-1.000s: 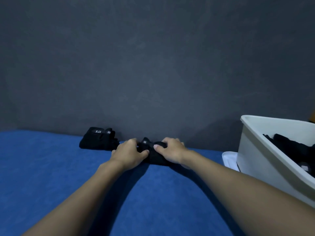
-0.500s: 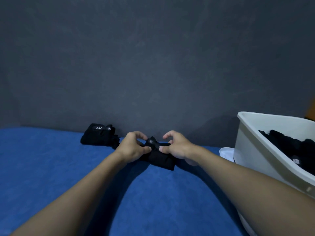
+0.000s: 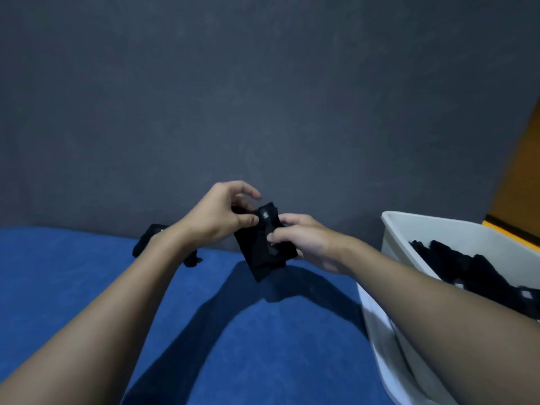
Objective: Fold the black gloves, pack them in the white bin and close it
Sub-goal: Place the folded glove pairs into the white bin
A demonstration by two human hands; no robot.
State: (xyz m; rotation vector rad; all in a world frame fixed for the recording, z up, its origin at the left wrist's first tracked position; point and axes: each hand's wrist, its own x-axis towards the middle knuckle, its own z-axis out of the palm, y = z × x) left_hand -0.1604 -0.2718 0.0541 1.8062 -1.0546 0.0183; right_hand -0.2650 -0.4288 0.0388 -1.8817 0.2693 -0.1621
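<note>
A folded black glove point(image 3: 261, 252) hangs in the air above the blue surface, held between both hands. My left hand point(image 3: 219, 217) pinches its upper left edge, next to a small grey tag. My right hand point(image 3: 304, 241) grips its right side with curled fingers. A second black glove point(image 3: 146, 241) lies on the blue surface behind my left forearm, mostly hidden. The white bin point(image 3: 415, 232) stands at the right, open, with several black gloves point(image 3: 479, 273) inside.
The blue surface point(image 3: 73, 282) runs from the left to the bin. A dark grey wall point(image 3: 263, 97) rises right behind it. An orange panel point(image 3: 520, 176) shows at the far right edge.
Both hands have lifted the folded glove off the blue surface and brought it up and a little toward the bin. The view has shifted right.
</note>
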